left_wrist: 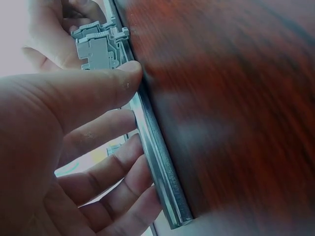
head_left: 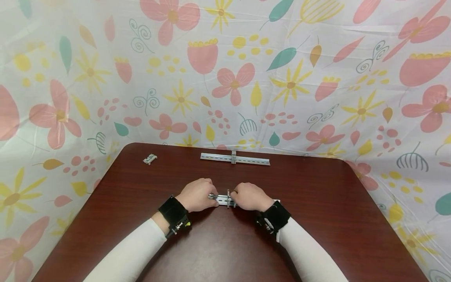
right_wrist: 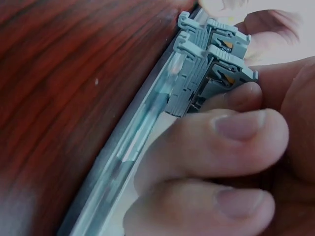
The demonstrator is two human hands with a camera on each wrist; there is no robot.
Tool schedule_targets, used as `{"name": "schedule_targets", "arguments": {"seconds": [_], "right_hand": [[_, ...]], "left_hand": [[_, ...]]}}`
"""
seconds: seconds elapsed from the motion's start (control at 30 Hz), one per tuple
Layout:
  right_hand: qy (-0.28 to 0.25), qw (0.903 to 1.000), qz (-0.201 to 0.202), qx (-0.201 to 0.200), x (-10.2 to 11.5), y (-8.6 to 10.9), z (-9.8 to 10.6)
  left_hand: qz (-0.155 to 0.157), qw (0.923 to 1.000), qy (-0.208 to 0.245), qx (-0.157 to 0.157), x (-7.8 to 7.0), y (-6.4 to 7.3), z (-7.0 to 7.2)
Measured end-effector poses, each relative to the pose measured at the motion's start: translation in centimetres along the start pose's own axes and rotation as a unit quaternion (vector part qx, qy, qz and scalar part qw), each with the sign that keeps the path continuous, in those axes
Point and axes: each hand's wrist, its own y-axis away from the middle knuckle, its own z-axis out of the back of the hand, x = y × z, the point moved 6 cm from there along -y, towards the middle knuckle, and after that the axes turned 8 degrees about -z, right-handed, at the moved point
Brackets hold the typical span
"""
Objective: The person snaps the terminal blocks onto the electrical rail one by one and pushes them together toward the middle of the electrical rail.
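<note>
My left hand (head_left: 199,196) holds a slotted metal DIN rail (head_left: 222,200), its thumb along the near edge and its fingers on the far side. Two grey terminal blocks (left_wrist: 98,49) sit close together across the rail, just beyond the left thumb. From the other side my right hand (head_left: 251,197) reaches in with curled fingers and grips the nearer terminal block (right_wrist: 189,81). A second terminal block (right_wrist: 197,34) stands right beside it, toward the left hand. The right thumb is partly hidden behind the blocks.
At the back of the brown table (head_left: 317,203) lies another DIN rail (head_left: 251,160) with terminal blocks (head_left: 233,157) across its middle. Loose light-coloured pieces (head_left: 150,158) lie at the back left. A flower-patterned cloth (head_left: 225,129) hangs behind and beside the table.
</note>
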Motion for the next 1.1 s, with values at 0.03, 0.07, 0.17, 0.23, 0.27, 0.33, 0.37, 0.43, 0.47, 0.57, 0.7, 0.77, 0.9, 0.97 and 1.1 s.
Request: {"name": "schedule_targets", "arguments": {"seconds": [0.03, 0.07, 0.17, 0.23, 0.27, 0.33, 0.37, 0.43, 0.47, 0.57, 0.7, 0.77, 0.9, 0.97, 1.1], "right_hand": [[0.005, 1.0, 0.002, -0.004, 0.1, 0.0, 0.0], [0.011, 0.9999, 0.003, -0.007, 0.2, 0.0, 0.0], [0.023, 0.9997, 0.0, -0.005, 0.4, 0.0, -0.2], [0.02, 0.9998, 0.006, -0.003, 0.3, -0.1, -0.3], [0.021, 0.9998, 0.008, -0.001, 0.1, -0.3, -0.5], [0.031, 0.9988, 0.034, -0.015, -1.4, -1.5, -1.8], [0.033, 0.9985, 0.042, -0.015, -1.7, -1.9, -2.1], [0.04, 0.9977, 0.052, -0.018, -2.8, -2.8, -3.1], [0.047, 0.9966, 0.062, -0.027, -3.4, -3.3, -3.7], [0.047, 0.9973, 0.053, -0.021, -3.3, -3.4, -3.9], [0.053, 0.9975, 0.043, -0.015, -3.0, -3.1, -3.8], [0.06, 0.9971, 0.045, -0.013, -2.9, -3.1, -3.9], [0.075, 0.9957, 0.051, -0.019, -3.0, -3.1, -4.1], [0.07, 0.9969, 0.036, -0.008, -2.4, -2.7, -3.6], [0.068, 0.9971, 0.032, -0.008, -1.6, -1.8, -2.8]], "left_hand": [[0.001, 1.0, -0.001, -0.001, 0.0, 0.0, 0.0], [0.001, 1.0, -0.002, -0.001, 0.0, 0.0, 0.1], [0.003, 1.0, -0.003, -0.002, 0.0, 0.0, 0.1], [0.004, 1.0, 0.001, -0.003, 0.0, 0.0, 0.1], [0.005, 1.0, 0.002, -0.003, -0.1, 0.0, 0.1], [0.006, 1.0, 0.005, -0.002, -0.1, 0.1, 0.2], [0.007, 1.0, 0.006, -0.001, -0.2, 0.1, 0.2], [0.006, 1.0, 0.006, -0.002, -0.3, 0.2, 0.3], [0.006, 1.0, 0.005, -0.001, -0.3, 0.2, 0.3], [0.005, 1.0, 0.004, 0.0, -0.4, 0.2, 0.3], [0.006, 0.9999, 0.008, -0.001, -0.3, 0.3, 0.3], [0.006, 0.9999, 0.011, -0.002, -0.2, 0.3, 0.2], [0.005, 0.9999, 0.011, 0.0, 0.0, 0.2, 0.1], [0.005, 0.9999, 0.015, 0.003, 0.1, 0.1, 0.0], [0.001, 0.9993, 0.037, 0.006, 0.6, 0.0, 0.1]]}}
